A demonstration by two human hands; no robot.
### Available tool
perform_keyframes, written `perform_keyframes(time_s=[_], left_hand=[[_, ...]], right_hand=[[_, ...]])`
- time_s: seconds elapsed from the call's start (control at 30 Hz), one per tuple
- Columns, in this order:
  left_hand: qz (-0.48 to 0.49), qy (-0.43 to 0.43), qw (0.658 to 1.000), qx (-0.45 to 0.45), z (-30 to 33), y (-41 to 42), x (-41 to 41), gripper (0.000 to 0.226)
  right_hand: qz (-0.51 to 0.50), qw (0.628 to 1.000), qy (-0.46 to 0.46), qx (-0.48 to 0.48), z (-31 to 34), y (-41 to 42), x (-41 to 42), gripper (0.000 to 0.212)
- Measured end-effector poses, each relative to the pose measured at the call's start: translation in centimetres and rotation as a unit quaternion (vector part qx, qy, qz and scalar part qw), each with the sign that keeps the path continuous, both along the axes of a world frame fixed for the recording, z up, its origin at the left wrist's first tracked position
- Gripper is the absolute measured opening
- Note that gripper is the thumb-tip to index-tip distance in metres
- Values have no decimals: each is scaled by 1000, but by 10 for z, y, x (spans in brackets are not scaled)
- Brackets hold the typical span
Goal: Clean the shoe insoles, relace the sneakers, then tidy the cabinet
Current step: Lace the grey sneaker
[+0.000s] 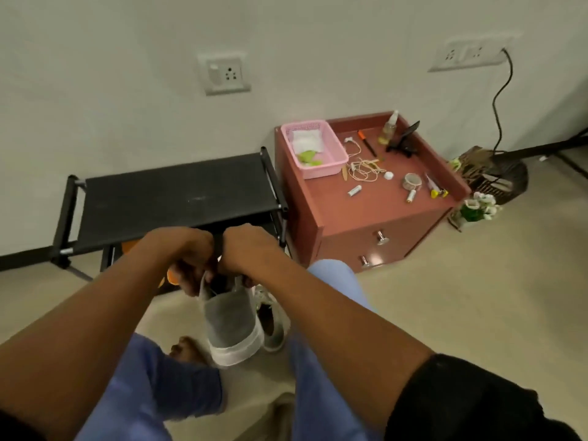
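Both of your hands are at the collar of a grey sneaker (230, 323) that stands heel-up between your knees, its white sole edge toward you. Your left hand (187, 253) has its fingers curled down over the left side of the collar, gripping it, and your right hand (246, 249) pinches the right side of the collar the same way. White lace shows loosely inside the opening, but you cannot tell whether either hand holds it. A second sneaker (273, 319) lies on the floor just behind and to the right of the first, touching it or nearly so. Your bare foot (187, 350) rests on the floor just left of the held shoe.

Ahead of your hands stands a black shoe rack (171, 195) against the wall. Right beside it is a reddish-brown cabinet (366, 224) with two drawer knobs on its front. On its top sit a pink basket (334, 155) at the back left corner, a small spray bottle (389, 127), a black phone stand (404, 143), a tangle of thin cord (364, 170), a roll of tape (412, 181) and a few small scattered items.
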State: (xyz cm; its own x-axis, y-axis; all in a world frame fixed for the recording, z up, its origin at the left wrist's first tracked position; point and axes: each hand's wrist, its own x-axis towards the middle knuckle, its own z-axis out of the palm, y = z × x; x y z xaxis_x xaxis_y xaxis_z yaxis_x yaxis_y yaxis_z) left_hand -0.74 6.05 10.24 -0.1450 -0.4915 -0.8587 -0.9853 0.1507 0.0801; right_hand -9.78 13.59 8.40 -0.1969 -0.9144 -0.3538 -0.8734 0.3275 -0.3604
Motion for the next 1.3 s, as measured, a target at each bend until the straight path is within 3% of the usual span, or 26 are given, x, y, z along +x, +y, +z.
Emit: perform_keyframes(time_s=[0.07, 0.2, 0.5, 0.7, 0.9, 1.2, 1.3], left_hand=[[-7, 27, 999, -16, 23, 8, -9, 37], [-64, 135, 982, -119, 81, 21, -45, 17], [-137, 287, 898, -304, 92, 32, -103, 21], [-128, 307, 895, -297, 63, 27, -125, 15], [-126, 314, 894, -292, 37, 18, -134, 16], [-131, 349, 884, -280, 25, 12, -130, 6], [-130, 368, 877, -281, 21, 13, -130, 4]], right_hand=[[-1, 999, 23, -37, 29, 12, -17, 23], [-25, 996, 34, -74, 81, 32, -59, 20], [-138, 976, 54, -159, 103, 62, -148, 26], [-168, 971, 40, -164, 73, 63, -173, 24], [-188, 969, 19, -158, 45, 60, -181, 35], [-181, 968, 61, -162, 38, 57, -182, 13], [-122, 976, 82, -158, 37, 52, -177, 45]])
